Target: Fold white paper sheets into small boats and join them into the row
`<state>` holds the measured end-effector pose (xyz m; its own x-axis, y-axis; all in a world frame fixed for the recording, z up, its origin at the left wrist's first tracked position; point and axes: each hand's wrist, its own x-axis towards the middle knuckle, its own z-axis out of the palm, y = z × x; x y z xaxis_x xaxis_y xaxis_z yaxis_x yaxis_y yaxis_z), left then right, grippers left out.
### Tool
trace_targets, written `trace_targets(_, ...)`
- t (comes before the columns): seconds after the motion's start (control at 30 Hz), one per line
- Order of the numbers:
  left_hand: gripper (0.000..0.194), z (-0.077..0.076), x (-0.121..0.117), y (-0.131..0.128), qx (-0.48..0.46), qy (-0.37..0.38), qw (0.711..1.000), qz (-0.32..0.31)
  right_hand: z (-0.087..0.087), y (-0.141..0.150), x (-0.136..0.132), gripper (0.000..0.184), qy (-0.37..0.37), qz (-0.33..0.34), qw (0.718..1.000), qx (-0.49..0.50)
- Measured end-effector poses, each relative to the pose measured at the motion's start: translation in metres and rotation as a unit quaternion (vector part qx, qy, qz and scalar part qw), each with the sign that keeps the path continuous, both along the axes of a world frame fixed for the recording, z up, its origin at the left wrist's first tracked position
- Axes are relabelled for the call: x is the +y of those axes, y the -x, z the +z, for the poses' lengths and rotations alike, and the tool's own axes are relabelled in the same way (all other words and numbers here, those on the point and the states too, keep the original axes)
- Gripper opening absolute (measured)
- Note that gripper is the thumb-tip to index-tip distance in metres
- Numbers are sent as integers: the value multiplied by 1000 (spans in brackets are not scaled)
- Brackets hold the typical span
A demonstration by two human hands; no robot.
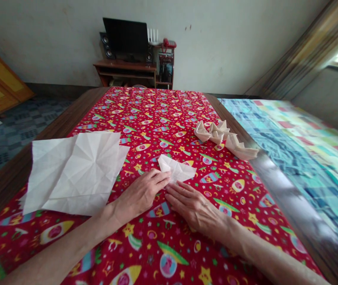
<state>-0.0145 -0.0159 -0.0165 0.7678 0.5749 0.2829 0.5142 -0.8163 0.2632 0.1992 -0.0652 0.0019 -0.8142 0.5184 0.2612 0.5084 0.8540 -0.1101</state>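
A small folded white paper (177,169) lies on the red patterned tablecloth (163,118) at the middle of the table. My left hand (140,194) rests just below it, fingers stretched out, with the fingertips pressing the paper's near left corner. My right hand (194,208) lies flat on the cloth beside it, fingers extended toward the paper's lower edge. Neither hand grips anything.
Creased white paper sheets (73,172) lie stacked on the left. Several folded paper shapes (225,138) sit at the right near the wooden table edge (275,174). A bed with a checked cover (305,142) stands right; a desk with a monitor (125,37) is behind.
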Motion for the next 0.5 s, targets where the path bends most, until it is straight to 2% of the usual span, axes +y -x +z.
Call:
trace_targets(0.1,44,1,-1,-2,-3,-11,1000,-3,2,3,3,32,18,28,999,19)
trace_targets(0.27,42,10,-1,-4,18,-10,1000,-1,-3,0,6,27,62,-11,995,81)
trace_targets(0.37,43,14,2,-6,39,-18,999,1,-10,-8,6,29,27,-68,992,105)
trace_targets(0.5,43,11,6,-6,52,-16,999,3,-16,-22,8,27,-41,-144,983,103)
